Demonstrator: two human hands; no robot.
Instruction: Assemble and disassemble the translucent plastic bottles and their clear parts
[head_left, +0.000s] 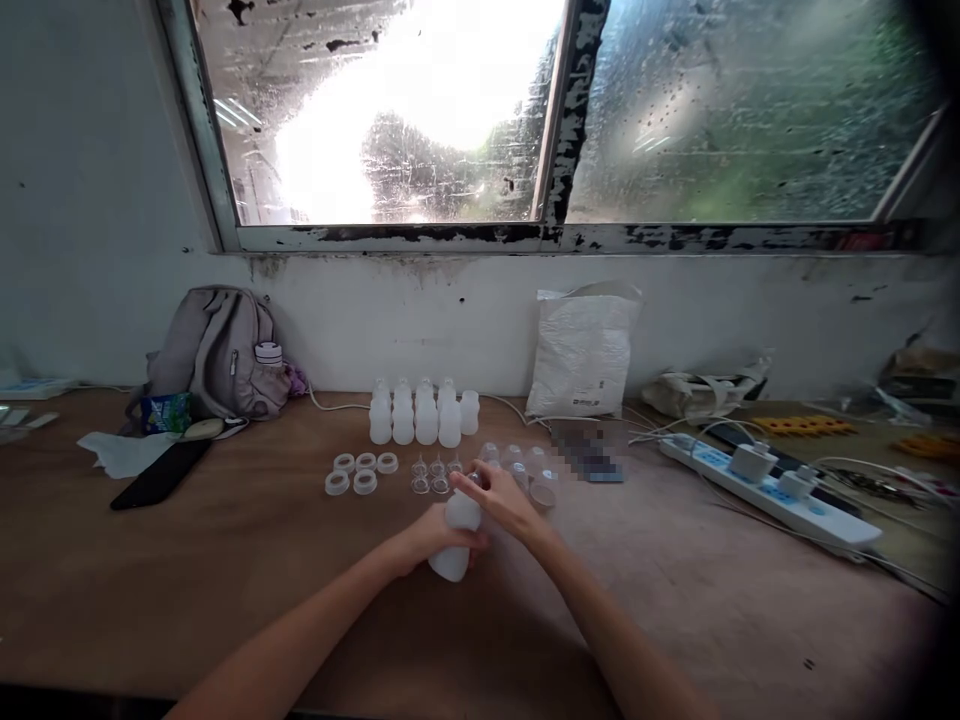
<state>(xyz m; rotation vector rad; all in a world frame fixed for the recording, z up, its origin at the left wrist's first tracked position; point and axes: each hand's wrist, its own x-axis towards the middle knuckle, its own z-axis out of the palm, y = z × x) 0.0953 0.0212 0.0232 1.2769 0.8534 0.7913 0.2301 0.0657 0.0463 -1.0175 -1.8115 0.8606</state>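
Note:
A white translucent bottle is tilted above the table, with my left hand wrapped round its middle. At the bottle's top, my right hand pinches something too small to make out. Just behind my hands lie several clear nipples. To their left are several white rings. Several clear caps stand to the right, beyond my right hand. Farther back, white bottles stand upright in rows.
A brown table holds everything. At the left are a grey backpack and a black phone. A white plastic package leans on the wall. A power strip with cables lies at the right.

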